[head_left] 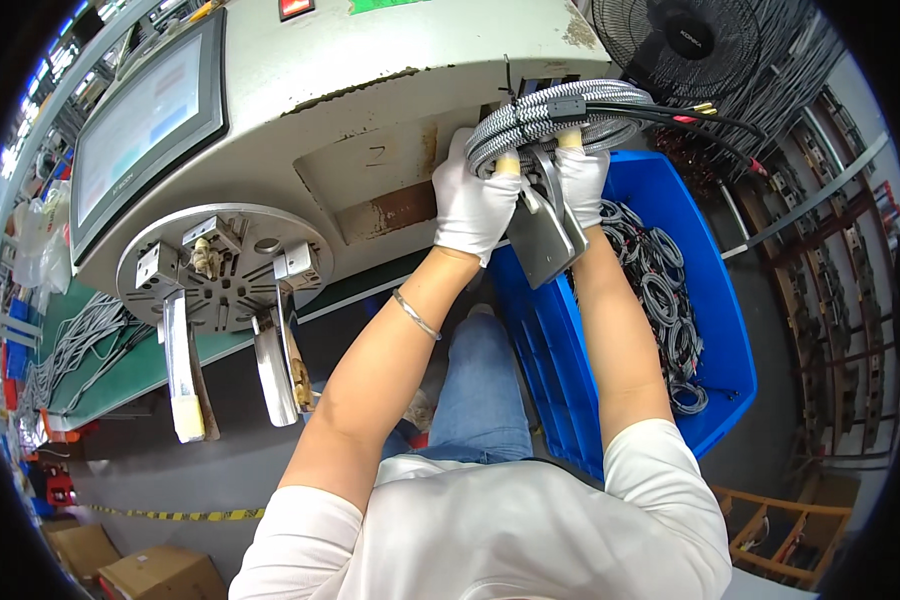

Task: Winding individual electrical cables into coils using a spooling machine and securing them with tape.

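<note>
A thick coil of grey-white braided cable (pixel 618 94) sits at the right end of the machine. Its dark leads with red and yellow tips stick out to the right. My left hand (pixel 473 205), in a white glove with a yellow thumb tip, grips the coil's left near side. Close beside it my right hand (pixel 584 182), gloved the same way, holds the near side further right; its fingers are partly hidden under the coil. Between both hands hang flat metal winding arms (pixel 544 243), partly covered by the coil.
A blue bin (pixel 735 350) holding several coiled cables stands below my right forearm. The pale machine (pixel 390 90) carries a touchscreen (pixel 155 125) and a round slotted disc (pixel 225 285) with protruding metal arms at left. A black fan (pixel 685 40) stands at the back right. Loose cables (pixel 90 345) lie on a green table.
</note>
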`<action>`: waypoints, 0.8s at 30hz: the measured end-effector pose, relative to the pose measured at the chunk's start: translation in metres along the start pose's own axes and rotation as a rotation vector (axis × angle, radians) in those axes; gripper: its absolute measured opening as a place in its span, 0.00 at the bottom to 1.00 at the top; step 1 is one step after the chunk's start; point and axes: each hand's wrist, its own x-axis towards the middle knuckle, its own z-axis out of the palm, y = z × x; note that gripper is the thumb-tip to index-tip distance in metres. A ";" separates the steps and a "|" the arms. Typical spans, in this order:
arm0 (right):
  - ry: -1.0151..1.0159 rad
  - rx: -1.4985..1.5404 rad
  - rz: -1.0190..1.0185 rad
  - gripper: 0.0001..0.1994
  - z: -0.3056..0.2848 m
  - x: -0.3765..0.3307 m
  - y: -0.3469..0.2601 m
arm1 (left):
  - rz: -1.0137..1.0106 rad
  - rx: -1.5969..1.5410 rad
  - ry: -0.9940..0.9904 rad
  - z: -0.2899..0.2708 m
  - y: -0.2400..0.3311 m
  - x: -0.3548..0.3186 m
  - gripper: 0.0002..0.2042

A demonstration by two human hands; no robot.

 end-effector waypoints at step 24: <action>0.513 -1.053 0.476 0.10 -0.330 -0.163 -0.147 | -0.471 0.503 -1.457 -0.080 -0.005 -0.137 0.18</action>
